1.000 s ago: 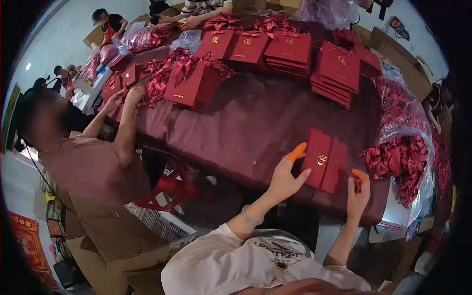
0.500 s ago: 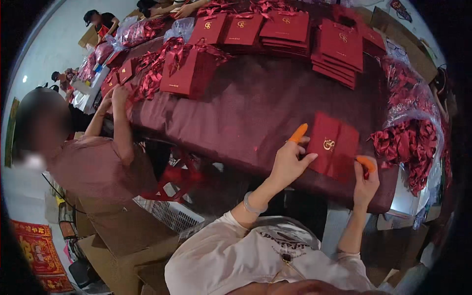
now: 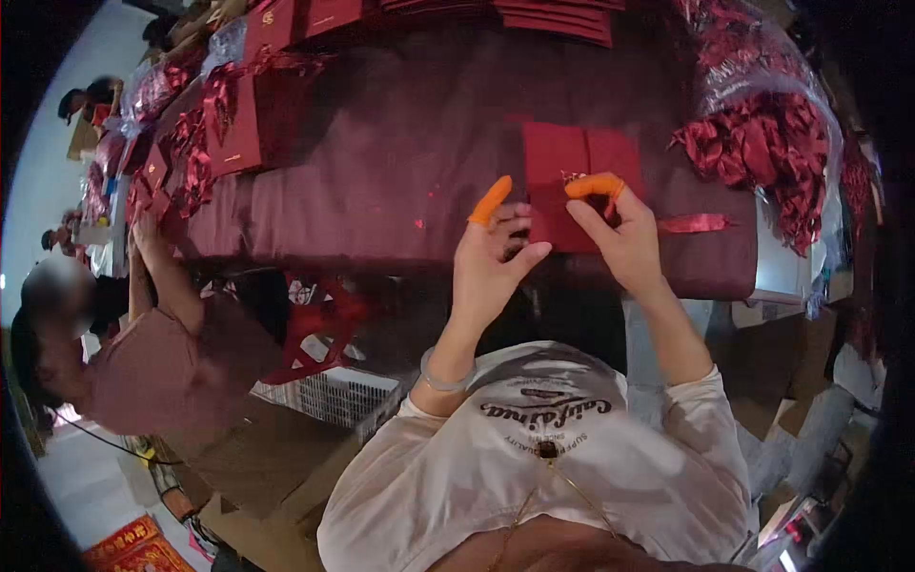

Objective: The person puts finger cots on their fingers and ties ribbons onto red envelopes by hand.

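Observation:
A flat red gift bag (image 3: 553, 153) with a small gold logo, partly covered by my fingers, lies on the table in front of me. My left hand (image 3: 491, 257) is at its left edge, fingers apart, with an orange cover on the index finger and the thumb close to the bag's lower edge. Over the bag's middle is my right hand (image 3: 620, 229); its orange-covered index finger and thumb come together in a pinch near the logo. Whatever that pinch holds is too small to make out. A short red ribbon (image 3: 696, 223) lies just right of this hand.
A plastic bag of red ribbons (image 3: 762, 143) spills at the right end of the table (image 3: 410, 143). Stacked red bags (image 3: 558, 19) line the far side, and another stack (image 3: 233, 129) stands left. A co-worker (image 3: 152, 357) sits at the left beside a white crate (image 3: 334, 396).
My view has tilted down and shifted. My right hand has moved from the bag's right edge in over its middle near the logo. My left hand stays by the left edge.

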Demonstrator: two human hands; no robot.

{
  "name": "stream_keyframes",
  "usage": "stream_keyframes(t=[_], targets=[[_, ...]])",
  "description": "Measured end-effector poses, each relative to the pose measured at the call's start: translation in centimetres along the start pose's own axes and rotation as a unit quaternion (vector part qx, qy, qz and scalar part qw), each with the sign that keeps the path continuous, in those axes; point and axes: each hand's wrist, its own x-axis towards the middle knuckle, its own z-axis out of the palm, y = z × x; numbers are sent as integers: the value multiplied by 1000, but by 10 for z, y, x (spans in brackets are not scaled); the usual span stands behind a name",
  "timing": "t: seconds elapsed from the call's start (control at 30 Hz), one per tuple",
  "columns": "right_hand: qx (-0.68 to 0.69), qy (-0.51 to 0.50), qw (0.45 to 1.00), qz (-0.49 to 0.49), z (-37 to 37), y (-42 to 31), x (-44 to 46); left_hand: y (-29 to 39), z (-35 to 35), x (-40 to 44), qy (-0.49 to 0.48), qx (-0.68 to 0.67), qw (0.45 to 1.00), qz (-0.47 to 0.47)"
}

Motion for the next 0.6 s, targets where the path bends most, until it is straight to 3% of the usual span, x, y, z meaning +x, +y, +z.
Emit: stream_keyframes(t=[0.1,0.17,0.23,0.33,0.43,0.6], targets=[[-18,-15,1000,7,-3,2,3,-3,2,-4,14,-48,999,6],[-30,-47,993,-106,-2,3,5,0,1,-4,10,-40,999,-8],[-46,-65,995,-66,-5,-1,1,1,1,-5,18,-36,999,-12],[-131,-39,970,-199,-4,7,1,0,-1,-5,10,-37,999,-3],[-235,-31,940,-244,-6,5,3,-2,-1,-4,10,-49,999,-9],[-268,-23,934,-234,-4,5,1,0,-2,-4,0,-58,998,-13]])
